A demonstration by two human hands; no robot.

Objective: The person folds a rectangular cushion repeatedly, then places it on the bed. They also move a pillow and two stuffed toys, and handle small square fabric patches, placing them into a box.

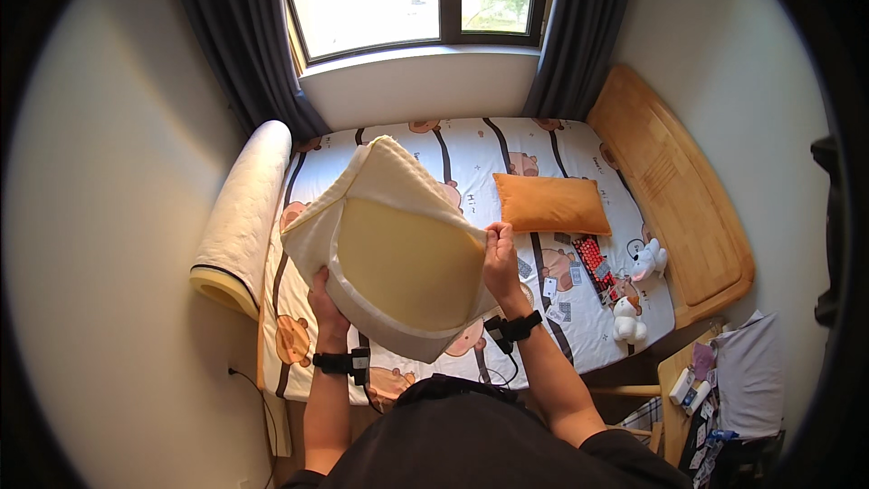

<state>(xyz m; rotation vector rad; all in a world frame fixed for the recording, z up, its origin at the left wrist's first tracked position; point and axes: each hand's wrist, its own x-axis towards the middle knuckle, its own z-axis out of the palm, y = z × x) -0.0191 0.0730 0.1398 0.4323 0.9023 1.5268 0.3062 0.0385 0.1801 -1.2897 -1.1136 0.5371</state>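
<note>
Between my two hands hangs a foam cushion in a white fabric cover [390, 173], lifted over the bed and tilted. A wide opening in the cover bares the yellow foam [407, 265]. My left hand [329, 305] grips the cover's lower left side, its fingers hidden beneath. At the right corner, my right hand [501, 258] pinches the edge of the cloth. Under the cushion lies a white bed sheet [468, 129] printed with cartoon animals and dark stripes.
On the bed's right side lie an orange pillow [553, 204], a red-keyed keyboard [592, 261], scattered playing cards [550, 286] and two plush toys [629, 319]. A rolled mattress pad [241, 210] stands left. A wooden headboard [679, 210] bounds the right; a cluttered wooden chair [672, 414] is nearer.
</note>
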